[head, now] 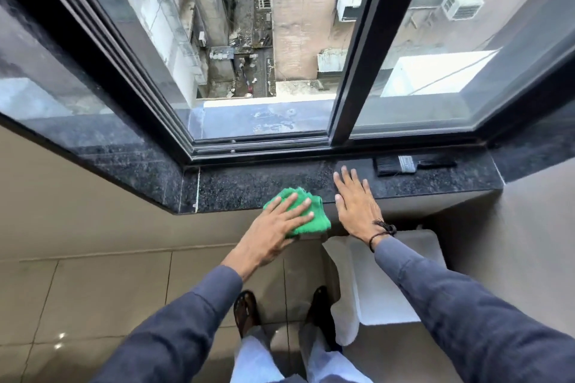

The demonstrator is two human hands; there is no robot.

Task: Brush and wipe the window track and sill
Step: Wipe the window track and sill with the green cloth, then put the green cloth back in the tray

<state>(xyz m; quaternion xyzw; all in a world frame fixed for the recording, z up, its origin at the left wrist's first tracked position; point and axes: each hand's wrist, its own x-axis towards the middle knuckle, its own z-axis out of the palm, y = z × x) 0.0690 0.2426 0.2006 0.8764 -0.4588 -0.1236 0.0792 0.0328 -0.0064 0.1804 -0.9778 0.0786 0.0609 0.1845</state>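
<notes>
I see both arms in long dark slate-blue sleeves [174,323], plain woven cloth, cuffs ending at wrists. Left hand [273,227] bare, no rings or bands visible. Right hand [357,205] bare too; right wrist carries thin black cord bracelet [378,235] with small tassel-like knot at 1 o'clock side. Below, at 6 o'clock, pale light-blue trousers [255,357]. Feet in dark open sandals [245,311], straps crossing over toes.
</notes>
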